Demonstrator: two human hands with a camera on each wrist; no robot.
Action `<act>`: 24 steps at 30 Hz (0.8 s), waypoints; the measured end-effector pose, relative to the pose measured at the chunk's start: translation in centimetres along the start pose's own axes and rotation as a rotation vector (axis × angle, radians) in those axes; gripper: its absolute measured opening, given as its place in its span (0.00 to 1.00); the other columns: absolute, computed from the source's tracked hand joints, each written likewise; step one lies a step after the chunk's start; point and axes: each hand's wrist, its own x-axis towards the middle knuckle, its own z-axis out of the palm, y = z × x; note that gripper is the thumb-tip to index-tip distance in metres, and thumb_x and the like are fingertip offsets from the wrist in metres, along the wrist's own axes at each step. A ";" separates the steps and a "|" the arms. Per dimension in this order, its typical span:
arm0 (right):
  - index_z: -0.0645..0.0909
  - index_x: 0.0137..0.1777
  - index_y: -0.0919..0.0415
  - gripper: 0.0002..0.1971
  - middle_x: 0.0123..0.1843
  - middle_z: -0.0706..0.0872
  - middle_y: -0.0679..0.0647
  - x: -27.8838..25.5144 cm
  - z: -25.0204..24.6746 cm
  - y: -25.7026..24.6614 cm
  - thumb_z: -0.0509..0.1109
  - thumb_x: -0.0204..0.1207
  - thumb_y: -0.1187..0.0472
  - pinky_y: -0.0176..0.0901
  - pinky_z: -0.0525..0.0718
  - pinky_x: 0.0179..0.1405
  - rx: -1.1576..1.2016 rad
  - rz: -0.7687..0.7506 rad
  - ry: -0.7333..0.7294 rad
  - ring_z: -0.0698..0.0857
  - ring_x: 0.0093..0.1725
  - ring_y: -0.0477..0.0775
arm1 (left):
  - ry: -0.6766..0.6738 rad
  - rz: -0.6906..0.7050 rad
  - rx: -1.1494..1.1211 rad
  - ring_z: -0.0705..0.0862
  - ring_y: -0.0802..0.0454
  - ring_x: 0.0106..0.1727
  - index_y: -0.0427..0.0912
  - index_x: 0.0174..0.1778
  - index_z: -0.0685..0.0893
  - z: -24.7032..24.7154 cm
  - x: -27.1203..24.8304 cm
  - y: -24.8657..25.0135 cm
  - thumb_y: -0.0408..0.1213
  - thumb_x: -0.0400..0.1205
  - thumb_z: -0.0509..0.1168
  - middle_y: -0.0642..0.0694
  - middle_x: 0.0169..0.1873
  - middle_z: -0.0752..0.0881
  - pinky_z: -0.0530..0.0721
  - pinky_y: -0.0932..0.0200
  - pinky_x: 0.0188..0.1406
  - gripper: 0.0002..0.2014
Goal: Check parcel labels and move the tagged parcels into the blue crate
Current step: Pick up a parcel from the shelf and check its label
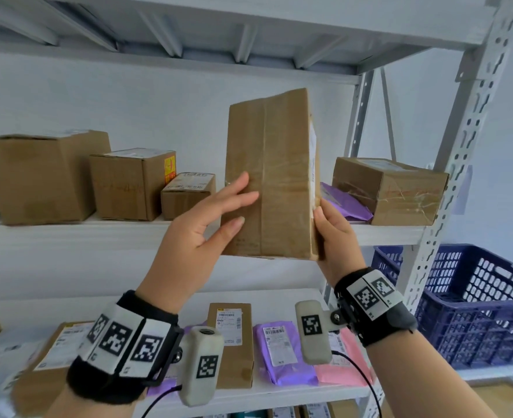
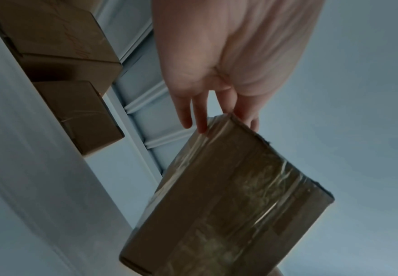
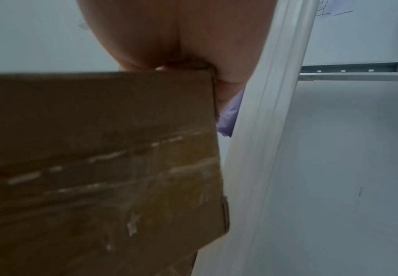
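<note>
Before the white metal shelf, the right hand grips the stiff, seemingly light, tape-slick brown cardboard parcel by its lower edge, the left hand spread flat against it.

The parcel I'm holding up is plain brown cardboard banded with glossy clear tape, a white label showing along its edge. On my wrists sit black bands with white tags printed in black square-block patterns, and the shelf frame is pale grey-white. The other boxes are brown too, one with a yellow and red sticker; there are purple mailers, a pink one, and the crate is dark blue with a lattice of holes.
</note>
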 end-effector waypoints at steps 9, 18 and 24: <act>0.74 0.68 0.55 0.19 0.62 0.87 0.55 -0.8 1.3 -1.9 0.70 0.78 0.60 0.54 0.84 0.62 -0.092 -0.159 0.113 0.87 0.60 0.52 | 0.103 -0.267 -0.133 0.71 0.74 0.72 0.62 0.76 0.70 -0.4 0.2 -0.7 0.63 0.77 0.61 0.69 0.71 0.76 0.71 0.75 0.67 0.30; 0.65 0.77 0.40 0.40 0.79 0.67 0.36 -3.8 3.3 -4.0 0.68 0.63 0.36 0.41 0.71 0.71 -0.422 -0.369 -0.089 0.65 0.76 0.41 | 0.273 -0.583 -0.580 0.85 0.57 0.63 0.53 0.66 0.82 -0.2 1.7 -2.7 0.43 0.88 0.54 0.56 0.59 0.88 0.79 0.51 0.66 0.15; 0.57 0.81 0.39 0.42 0.85 0.51 0.37 -4.9 4.3 -3.8 0.64 0.66 0.32 0.56 0.61 0.78 -0.743 -0.504 -0.145 0.55 0.78 0.47 | 0.312 -0.649 -0.736 0.89 0.53 0.51 0.45 0.64 0.83 -0.3 1.5 -3.4 0.41 0.89 0.51 0.48 0.54 0.91 0.89 0.59 0.39 0.16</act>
